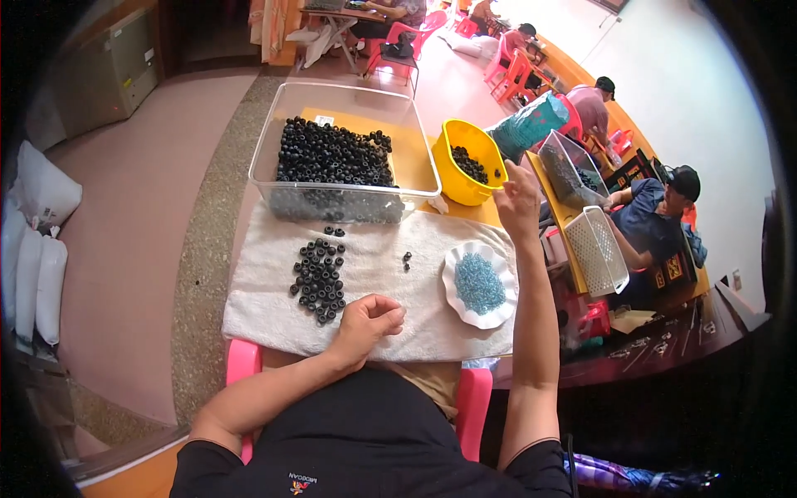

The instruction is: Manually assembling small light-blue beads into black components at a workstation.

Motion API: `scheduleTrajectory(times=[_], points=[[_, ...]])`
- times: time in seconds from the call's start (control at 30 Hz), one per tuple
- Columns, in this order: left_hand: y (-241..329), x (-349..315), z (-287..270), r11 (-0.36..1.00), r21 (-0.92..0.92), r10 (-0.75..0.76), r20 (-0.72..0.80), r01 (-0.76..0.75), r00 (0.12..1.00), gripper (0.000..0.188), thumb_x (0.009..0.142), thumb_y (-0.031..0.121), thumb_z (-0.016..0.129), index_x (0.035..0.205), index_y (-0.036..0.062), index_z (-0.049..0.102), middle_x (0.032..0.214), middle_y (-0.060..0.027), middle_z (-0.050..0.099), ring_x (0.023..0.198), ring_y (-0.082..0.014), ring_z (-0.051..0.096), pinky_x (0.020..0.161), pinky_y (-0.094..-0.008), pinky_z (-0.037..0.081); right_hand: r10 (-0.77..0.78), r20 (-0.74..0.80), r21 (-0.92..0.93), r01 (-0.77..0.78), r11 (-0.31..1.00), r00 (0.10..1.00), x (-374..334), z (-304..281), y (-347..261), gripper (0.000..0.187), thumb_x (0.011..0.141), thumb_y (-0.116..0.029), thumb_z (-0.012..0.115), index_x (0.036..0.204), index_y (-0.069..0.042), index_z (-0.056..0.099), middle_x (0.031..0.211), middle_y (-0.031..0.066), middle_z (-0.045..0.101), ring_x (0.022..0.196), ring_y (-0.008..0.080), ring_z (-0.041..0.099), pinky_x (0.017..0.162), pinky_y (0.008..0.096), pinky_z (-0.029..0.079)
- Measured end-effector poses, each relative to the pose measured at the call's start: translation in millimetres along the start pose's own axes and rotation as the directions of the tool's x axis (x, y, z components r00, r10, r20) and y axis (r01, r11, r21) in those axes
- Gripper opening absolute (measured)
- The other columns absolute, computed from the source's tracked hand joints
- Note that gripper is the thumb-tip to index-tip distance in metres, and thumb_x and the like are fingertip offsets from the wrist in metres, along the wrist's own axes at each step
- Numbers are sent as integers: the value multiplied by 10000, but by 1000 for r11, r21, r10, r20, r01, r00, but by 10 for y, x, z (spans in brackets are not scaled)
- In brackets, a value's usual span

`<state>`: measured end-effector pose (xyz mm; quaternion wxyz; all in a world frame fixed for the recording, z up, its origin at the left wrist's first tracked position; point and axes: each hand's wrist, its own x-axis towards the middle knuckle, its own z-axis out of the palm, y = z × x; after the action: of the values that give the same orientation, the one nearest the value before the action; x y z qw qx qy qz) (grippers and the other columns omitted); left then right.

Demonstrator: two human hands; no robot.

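Note:
My left hand [365,328] rests over the white towel [390,290] near its front edge. Its thumb and fingers are curled together in a pinch; whatever they hold is hidden. To its upper left lies a loose group of small black ring-shaped parts [320,278]. Two more small black pieces [407,261] sit mid-towel. My right hand [520,199] reaches to the right rim of a yellow tub [465,195], thumb and forefinger apart. A single black part [497,173] shows beside its fingertips, apparently loose over the tub. More black parts [470,164] lie inside.
A large clear bin [344,203] of black parts stands behind the towel. A white scalloped dish [490,319] of light-blue beads [479,284] is at right. Further right, a person [656,212] sits by a white perforated basket [599,249]. White sacks [40,274] line the left.

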<state>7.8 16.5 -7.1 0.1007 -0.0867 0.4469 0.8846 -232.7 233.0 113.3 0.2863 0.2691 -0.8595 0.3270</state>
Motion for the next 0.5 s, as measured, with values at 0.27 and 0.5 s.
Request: scheduleTrajectory(times=[0.27,0.5], points=[[18,-12,-34,1000,14,19,-6,-19,1000,146,890,110,701,974,27,616,878,-39,654,776,-99,627,719,-243,538,28,56,71,-32,997,998,-268,210,-467,242,810,27,672,1052,23,671,1072,148,661,795,184,679,711,272,554],[-82,29,-67,998,12,55,2,-55,999,132,896,95,689,976,10,627,892,-41,657,779,-100,621,713,-249,534,-144,168,222,105,969,975,-272,430,-925,143,810,15,694,952,2,683,922,117,691,812,188,689,764,276,548]])
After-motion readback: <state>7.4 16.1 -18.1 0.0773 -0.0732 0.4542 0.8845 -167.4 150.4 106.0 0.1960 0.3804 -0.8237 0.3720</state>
